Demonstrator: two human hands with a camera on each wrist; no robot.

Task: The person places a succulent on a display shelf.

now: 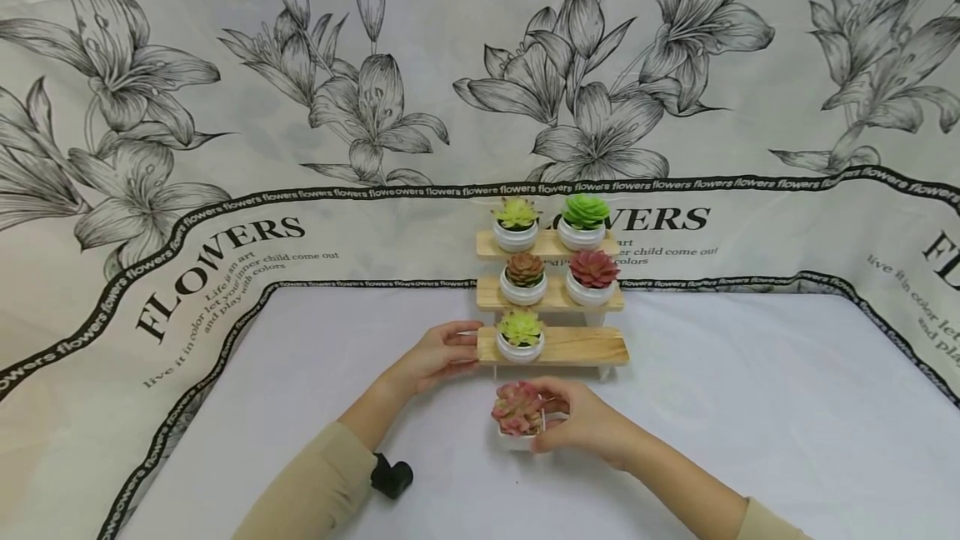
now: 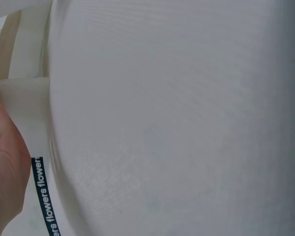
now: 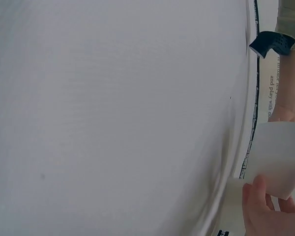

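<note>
My right hand [image 1: 583,419] grips a square white pot [image 1: 517,442] with a pink succulent [image 1: 516,407], just in front of a three-tier wooden display stand [image 1: 581,347]. In the right wrist view the fingers hold the pale pot [image 3: 279,152] by its side. My left hand [image 1: 441,354] holds the left end of the stand's lowest shelf; the left wrist view shows the thumb and a finger at the wood [image 2: 4,54]. On that shelf's left half sits a potted yellow-green succulent [image 1: 521,332].
The middle tier carries a brown succulent [image 1: 524,273] and a dark red one [image 1: 593,273]. On top stand a yellow-green succulent [image 1: 515,219] and a bright green one [image 1: 584,215]. A black strap [image 1: 392,476] is by the left sleeve. Flower-printed cloth [image 1: 405,232] hangs behind the white table [image 1: 720,407].
</note>
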